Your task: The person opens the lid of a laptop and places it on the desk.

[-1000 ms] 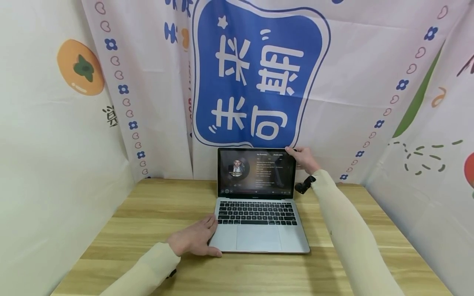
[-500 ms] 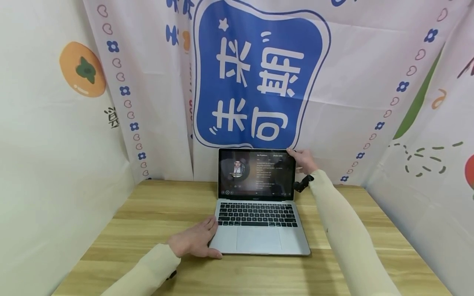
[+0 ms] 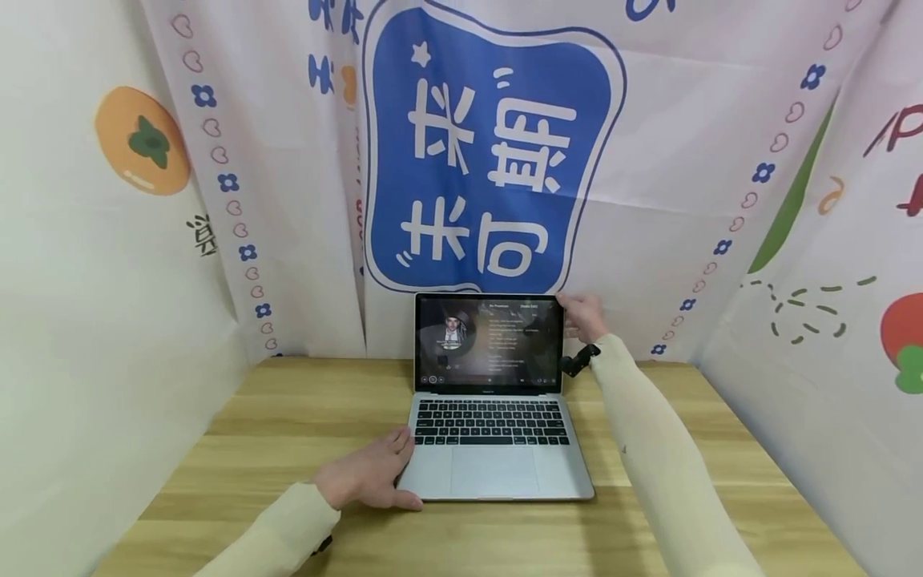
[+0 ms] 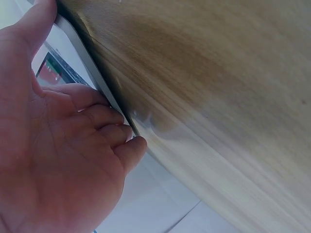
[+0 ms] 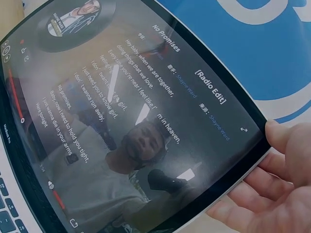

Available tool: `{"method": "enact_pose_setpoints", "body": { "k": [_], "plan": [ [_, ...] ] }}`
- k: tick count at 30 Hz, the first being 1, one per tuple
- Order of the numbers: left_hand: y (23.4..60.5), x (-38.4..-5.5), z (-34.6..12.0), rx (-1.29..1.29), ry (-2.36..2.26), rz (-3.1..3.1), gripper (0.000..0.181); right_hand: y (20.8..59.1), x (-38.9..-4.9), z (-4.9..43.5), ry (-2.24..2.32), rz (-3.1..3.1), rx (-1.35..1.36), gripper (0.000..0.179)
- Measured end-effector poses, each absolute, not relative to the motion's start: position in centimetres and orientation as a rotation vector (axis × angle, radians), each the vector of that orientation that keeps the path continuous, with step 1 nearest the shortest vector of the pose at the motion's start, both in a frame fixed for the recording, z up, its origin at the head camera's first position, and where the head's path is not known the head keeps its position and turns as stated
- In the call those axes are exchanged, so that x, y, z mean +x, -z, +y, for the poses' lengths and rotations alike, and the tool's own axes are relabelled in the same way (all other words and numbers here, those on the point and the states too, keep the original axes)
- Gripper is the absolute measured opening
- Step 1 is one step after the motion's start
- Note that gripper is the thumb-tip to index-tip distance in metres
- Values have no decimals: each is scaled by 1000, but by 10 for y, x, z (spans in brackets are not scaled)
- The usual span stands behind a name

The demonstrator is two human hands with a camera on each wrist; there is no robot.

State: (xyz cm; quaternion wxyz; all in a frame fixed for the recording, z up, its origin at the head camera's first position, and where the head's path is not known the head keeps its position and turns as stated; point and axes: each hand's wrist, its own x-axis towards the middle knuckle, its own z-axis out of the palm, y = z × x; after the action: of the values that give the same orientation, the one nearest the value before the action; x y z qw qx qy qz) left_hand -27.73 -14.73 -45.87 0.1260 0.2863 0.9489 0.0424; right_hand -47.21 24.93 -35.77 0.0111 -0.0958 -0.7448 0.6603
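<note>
A silver laptop [image 3: 493, 473] stands unfolded on the wooden table, its screen [image 3: 490, 344] lit with a music player and song lyrics. My left hand [image 3: 369, 471] rests against the left side of the base, fingers along the edge and thumb by the front corner. The left wrist view shows those fingers [image 4: 104, 116] touching the rim, lightly bent. Up at the screen's top right corner, my right hand [image 3: 586, 316] pinches the lid. Its thumb [image 5: 279, 136] lies at the corner, and the other fingers sit along the side edge, their tips partly hidden behind the lid.
Wood-grain tabletop [image 3: 303, 425] surrounds the laptop. Printed white cloth with a large blue panel [image 3: 490, 160] hangs directly behind the screen. More white cloth borders the table on the left [image 3: 72, 320] and right [image 3: 815, 385].
The head view has shifted, so the whole scene appears slightly further left and lower. Both hands keep their places on the laptop, and the screen's tilt looks about the same.
</note>
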Motion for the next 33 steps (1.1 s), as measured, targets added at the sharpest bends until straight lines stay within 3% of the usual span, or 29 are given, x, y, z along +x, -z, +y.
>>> {"method": "enact_pose_setpoints", "body": {
  "k": [18,33],
  "plan": [
    [462,-275,-148,837,-108,2760,109,360,-477,247,-2078,-2288,-417,49],
    [461,-279,-145,821,-83,2767,109,361,-473,256,-2063,-2373,-278,56]
  ]
}}
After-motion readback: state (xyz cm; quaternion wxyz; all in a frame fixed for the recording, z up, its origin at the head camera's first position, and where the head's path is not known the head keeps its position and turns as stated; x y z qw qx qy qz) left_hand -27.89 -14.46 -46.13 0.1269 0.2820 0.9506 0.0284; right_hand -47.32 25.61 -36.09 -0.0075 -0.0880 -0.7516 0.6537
